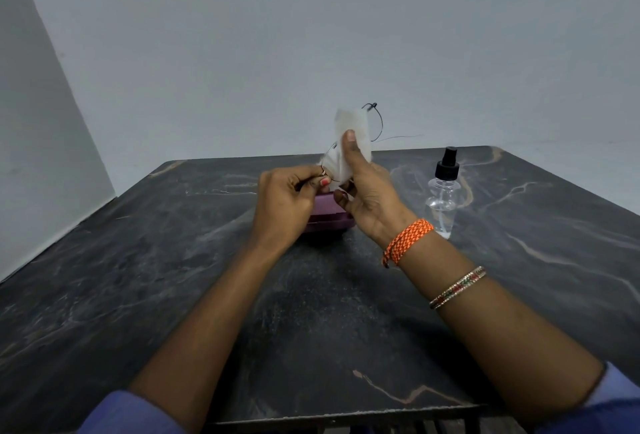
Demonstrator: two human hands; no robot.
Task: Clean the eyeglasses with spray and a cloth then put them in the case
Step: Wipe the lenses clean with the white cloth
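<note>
Pinching thin wire-rimmed eyeglasses by the rim in left hand, rubbing a lens through soft white cloth closed in right hand, above purple case — fragile, light, needing gentle frame-edge grip.

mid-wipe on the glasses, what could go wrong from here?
1. The thin wire eyeglasses are pinched only at one end by the left hand while the right hand presses the cloth; the frame could bend.
2. The spray bottle stands close to the right forearm; a sweep could tip it.
</note>
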